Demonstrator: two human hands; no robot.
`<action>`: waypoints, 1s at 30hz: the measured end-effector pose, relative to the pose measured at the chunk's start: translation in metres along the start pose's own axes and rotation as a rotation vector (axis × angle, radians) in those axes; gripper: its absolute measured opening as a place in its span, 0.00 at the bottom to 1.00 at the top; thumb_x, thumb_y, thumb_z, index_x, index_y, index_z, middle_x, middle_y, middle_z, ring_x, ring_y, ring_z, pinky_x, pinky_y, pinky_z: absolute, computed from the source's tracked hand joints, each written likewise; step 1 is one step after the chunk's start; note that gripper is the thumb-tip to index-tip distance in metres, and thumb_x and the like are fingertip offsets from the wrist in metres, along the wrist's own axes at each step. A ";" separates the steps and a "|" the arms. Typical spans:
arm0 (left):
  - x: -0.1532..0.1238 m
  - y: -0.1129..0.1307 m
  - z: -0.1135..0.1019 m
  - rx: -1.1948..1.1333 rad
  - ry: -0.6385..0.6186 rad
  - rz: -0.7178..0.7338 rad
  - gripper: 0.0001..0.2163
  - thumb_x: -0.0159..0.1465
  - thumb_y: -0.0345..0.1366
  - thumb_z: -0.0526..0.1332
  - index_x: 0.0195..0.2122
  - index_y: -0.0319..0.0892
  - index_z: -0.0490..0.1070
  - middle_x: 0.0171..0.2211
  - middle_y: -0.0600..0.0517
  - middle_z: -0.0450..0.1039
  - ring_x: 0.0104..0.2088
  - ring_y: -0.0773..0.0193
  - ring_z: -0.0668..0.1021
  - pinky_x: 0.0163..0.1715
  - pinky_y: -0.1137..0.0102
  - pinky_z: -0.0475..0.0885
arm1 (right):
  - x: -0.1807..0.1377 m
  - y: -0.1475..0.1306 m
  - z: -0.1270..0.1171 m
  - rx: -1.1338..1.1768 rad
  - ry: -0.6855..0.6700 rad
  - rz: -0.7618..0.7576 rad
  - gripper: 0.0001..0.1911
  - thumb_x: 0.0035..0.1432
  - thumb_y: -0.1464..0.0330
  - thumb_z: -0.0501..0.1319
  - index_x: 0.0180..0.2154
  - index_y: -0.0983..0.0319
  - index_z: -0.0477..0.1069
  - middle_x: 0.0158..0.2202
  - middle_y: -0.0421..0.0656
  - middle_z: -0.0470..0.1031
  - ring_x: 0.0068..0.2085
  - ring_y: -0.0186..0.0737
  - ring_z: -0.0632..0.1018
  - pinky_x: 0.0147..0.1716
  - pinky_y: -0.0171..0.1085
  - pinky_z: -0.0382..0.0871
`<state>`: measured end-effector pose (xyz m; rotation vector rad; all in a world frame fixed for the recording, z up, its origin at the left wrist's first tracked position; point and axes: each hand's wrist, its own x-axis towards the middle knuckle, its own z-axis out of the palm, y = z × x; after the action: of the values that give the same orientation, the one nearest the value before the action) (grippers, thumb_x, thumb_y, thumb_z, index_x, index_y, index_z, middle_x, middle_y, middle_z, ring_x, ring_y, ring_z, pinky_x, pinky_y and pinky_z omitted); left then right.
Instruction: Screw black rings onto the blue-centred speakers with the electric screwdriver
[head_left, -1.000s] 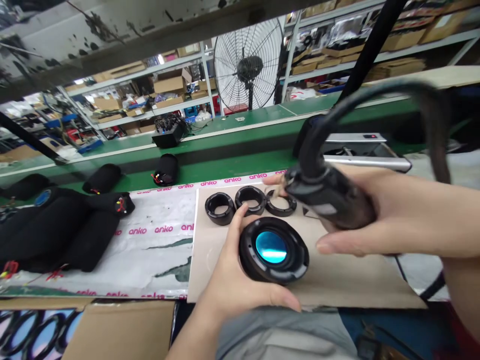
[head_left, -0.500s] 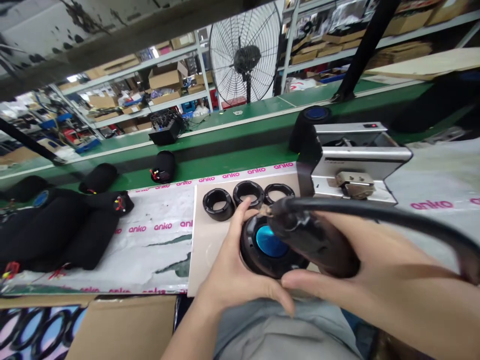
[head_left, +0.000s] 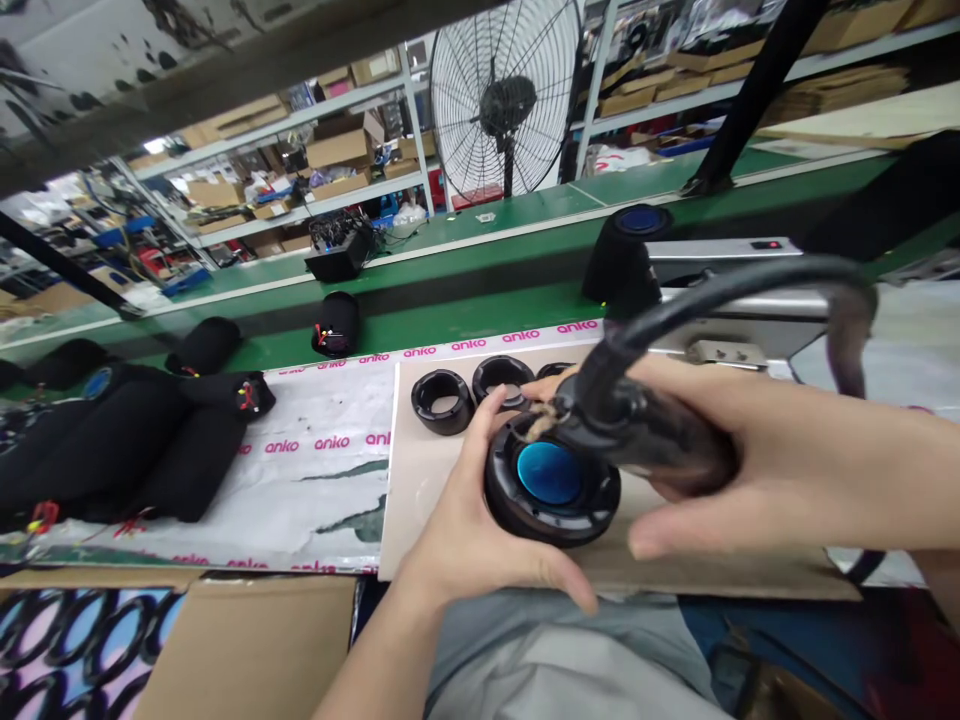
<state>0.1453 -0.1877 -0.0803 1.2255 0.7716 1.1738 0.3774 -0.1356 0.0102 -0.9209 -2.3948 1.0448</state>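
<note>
My left hand (head_left: 465, 545) is curled around the side of a round black speaker (head_left: 517, 510) with a shiny blue centre, its thumb reaching along the near side. My right hand (head_left: 772, 480) grips a black corded tool, by its look an electric screwdriver (head_left: 667, 435), over the speaker's right side. Its thick cable (head_left: 720, 290) arches up and to the right; string is tied near the cable end, and the tip is hidden. Just behind the speaker lie a black ring (head_left: 442, 426), a second black ring (head_left: 484, 385) and a third, mostly covered by my fingers.
A beige board (head_left: 409, 480) lies under the work. A silver machine (head_left: 772, 328) stands at the right, with a black cylinder (head_left: 611, 265) beside it. Several black fabric-covered cylinders (head_left: 142, 440) are piled at left. An open carton (head_left: 247, 640) is below; a large fan (head_left: 506, 105) stands behind.
My right hand and the screwdriver have moved right and slightly up, uncovering more of the speaker's blue centre. The cable arches higher. My left hand keeps its hold on the speaker.
</note>
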 end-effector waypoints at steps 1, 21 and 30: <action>0.000 0.000 -0.001 0.016 -0.002 0.014 0.72 0.30 0.43 0.91 0.77 0.50 0.56 0.73 0.38 0.70 0.75 0.34 0.70 0.77 0.46 0.63 | -0.002 -0.004 0.003 0.043 0.055 0.107 0.33 0.45 0.49 0.79 0.47 0.59 0.75 0.25 0.35 0.71 0.34 0.37 0.79 0.35 0.29 0.76; 0.000 -0.014 -0.008 0.138 0.002 0.056 0.72 0.35 0.59 0.87 0.78 0.50 0.53 0.73 0.36 0.69 0.71 0.30 0.74 0.73 0.43 0.68 | 0.008 0.006 -0.005 0.073 -0.114 -0.123 0.23 0.58 0.67 0.71 0.55 0.62 0.74 0.40 0.38 0.81 0.37 0.30 0.81 0.33 0.23 0.73; -0.002 -0.006 -0.010 0.170 0.047 0.002 0.73 0.29 0.54 0.89 0.77 0.50 0.57 0.69 0.37 0.72 0.71 0.30 0.74 0.71 0.45 0.71 | -0.006 0.021 0.010 0.194 0.229 0.110 0.50 0.41 0.49 0.83 0.64 0.51 0.72 0.56 0.41 0.79 0.52 0.44 0.83 0.48 0.34 0.83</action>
<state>0.1372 -0.1862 -0.0880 1.3427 0.9201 1.1606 0.3850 -0.1344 -0.0124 -1.0492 -2.0381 1.1227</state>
